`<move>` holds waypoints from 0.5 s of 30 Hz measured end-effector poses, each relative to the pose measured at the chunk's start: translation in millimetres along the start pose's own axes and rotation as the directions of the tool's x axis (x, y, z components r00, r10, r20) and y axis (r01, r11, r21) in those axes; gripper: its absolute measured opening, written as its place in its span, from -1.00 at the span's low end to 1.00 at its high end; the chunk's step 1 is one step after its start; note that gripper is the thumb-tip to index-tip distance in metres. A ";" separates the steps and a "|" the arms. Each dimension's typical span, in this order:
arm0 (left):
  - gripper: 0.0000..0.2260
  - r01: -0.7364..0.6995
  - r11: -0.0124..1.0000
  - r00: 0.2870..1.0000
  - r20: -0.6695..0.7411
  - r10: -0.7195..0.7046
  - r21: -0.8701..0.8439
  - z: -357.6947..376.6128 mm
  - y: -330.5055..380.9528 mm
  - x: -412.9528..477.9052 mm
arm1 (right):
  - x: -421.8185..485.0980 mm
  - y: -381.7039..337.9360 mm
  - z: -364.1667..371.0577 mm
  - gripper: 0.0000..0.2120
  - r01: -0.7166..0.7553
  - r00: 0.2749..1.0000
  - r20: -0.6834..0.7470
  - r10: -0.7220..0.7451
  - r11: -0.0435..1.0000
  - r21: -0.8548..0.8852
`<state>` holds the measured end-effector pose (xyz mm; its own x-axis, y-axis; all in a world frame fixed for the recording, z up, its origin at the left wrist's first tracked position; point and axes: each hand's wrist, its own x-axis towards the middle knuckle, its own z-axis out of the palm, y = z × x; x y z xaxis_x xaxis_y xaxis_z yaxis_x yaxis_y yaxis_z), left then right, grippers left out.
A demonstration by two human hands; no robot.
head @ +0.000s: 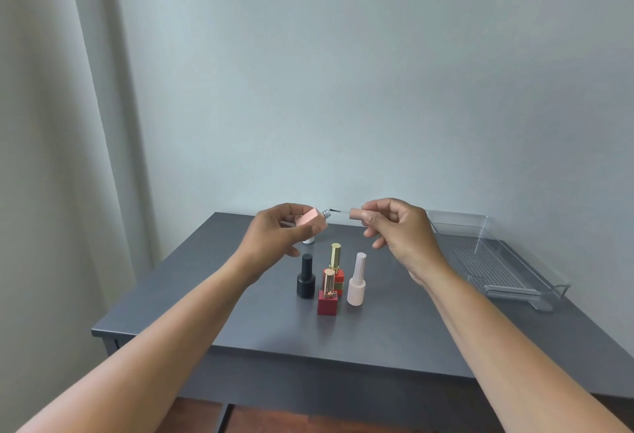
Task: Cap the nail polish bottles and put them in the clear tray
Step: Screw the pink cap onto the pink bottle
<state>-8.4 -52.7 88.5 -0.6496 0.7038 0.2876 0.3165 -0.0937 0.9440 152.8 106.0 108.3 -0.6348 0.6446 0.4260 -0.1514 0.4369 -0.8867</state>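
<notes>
Desk (394, 329) carries everything. 1 clear tray (459, 223) sits along the right edge toward the back-right corner, open side up, so bottles can go in from mid-desk with a short reach. All bottles are outside it.

2 hands are raised over the back edge, clear of the desk. My read: that keeps the standing group from getting knocked.
- The left hand (274, 233) wraps fingers and thumb around 1 pink bottle (310, 220). It is tipped sideways with the bare threaded neck pointing right, likely to line the mouth up with the brush.
- The right hand (401, 227) pinches 1 pink cap (356, 213) between thumb and fingertips. Its brush (338, 210) points left, with the tip just short of the neck and not yet in.
- Step in hand, as I judge it: feed the brush in, then twist the cap down.

4 capped bottles stand upright in a tight cluster mid-desk, below the hands:
- 1 white bottle (356, 281), on the right.
- 1 black bottle (306, 276), on the left.
- 1 red bottle (338, 271) with a tall gold cap, behind.
- 1 dark red bottle (327, 299), in front of it. Whether these 2 are touching or just beside each other, I cannot tell.

1 small white item (308, 240) sits nearer the back edge, mostly hidden behind the left hand. I cannot tell whether it is capped.

Count: 5 bottles certain, 6 possible, 1 loose cap.
</notes>
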 end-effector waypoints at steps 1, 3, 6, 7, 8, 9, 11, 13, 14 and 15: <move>-0.79 0.000 1.000 1.000 -0.001 0.000 0.002 0.6 0.2 -0.4 | -0.1 0.2 -0.5 -0.96 0.003 1.000 0.000 -0.003 1.000 -0.006; -0.81 0.000 1.000 1.000 -0.002 0.000 0.005 1.6 0.3 -1.0 | -1.4 -1.0 -1.8 -0.95 0.006 1.000 0.002 -0.006 1.000 -0.018; -0.81 -0.005 1.000 1.000 -0.002 0.005 0.001 3.9 2.2 -2.3 | -4.2 -2.2 -3.0 -0.93 0.012 1.000 0.004 -0.012 0.999 -0.043; -0.82 -0.008 1.000 1.000 0.000 0.008 -0.001 4.7 3.0 -2.7 | -4.8 -2.4 -3.2 -0.92 0.014 1.000 0.003 -0.014 0.999 -0.049; -0.82 -0.009 1.000 1.000 0.002 0.009 0.000 5.6 3.7 -2.9 | -5.8 -3.2 -3.6 -0.92 0.014 1.000 0.002 -0.013 0.998 -0.054; -0.83 -0.010 1.000 1.000 0.004 0.010 0.002 6.5 4.2 -3.1 | -6.2 -3.3 -4.1 -0.92 0.015 1.000 0.001 -0.015 0.998 -0.057; -0.82 -0.008 1.000 1.000 0.007 0.008 0.004 8.3 4.8 -3.2 | -7.2 -4.4 -5.2 -0.92 0.018 1.000 -0.003 -0.018 0.998 -0.061; -0.81 -0.008 1.000 1.000 0.007 0.007 0.010 9.8 5.2 -3.2 | -7.9 -6.2 -6.5 -0.92 0.022 1.000 -0.011 -0.023 0.998 -0.066; -0.80 -0.008 1.000 1.000 0.007 0.008 0.014 10.4 5.2 -3.1 | -8.3 -7.2 -7.2 -0.92 0.026 1.000 -0.011 -0.027 0.997 -0.069; -0.79 -0.009 1.000 1.000 0.008 0.009 0.019 10.9 5.1 -3.2 | -8.6 -8.0 -7.8 -0.93 0.032 0.999 -0.008 -0.033 0.997 -0.072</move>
<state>2.8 -47.8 90.6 -0.6409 0.7088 0.2949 0.3355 -0.0869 0.9380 165.3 101.8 113.1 -0.6233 0.6350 0.4563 -0.1165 0.5016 -0.8572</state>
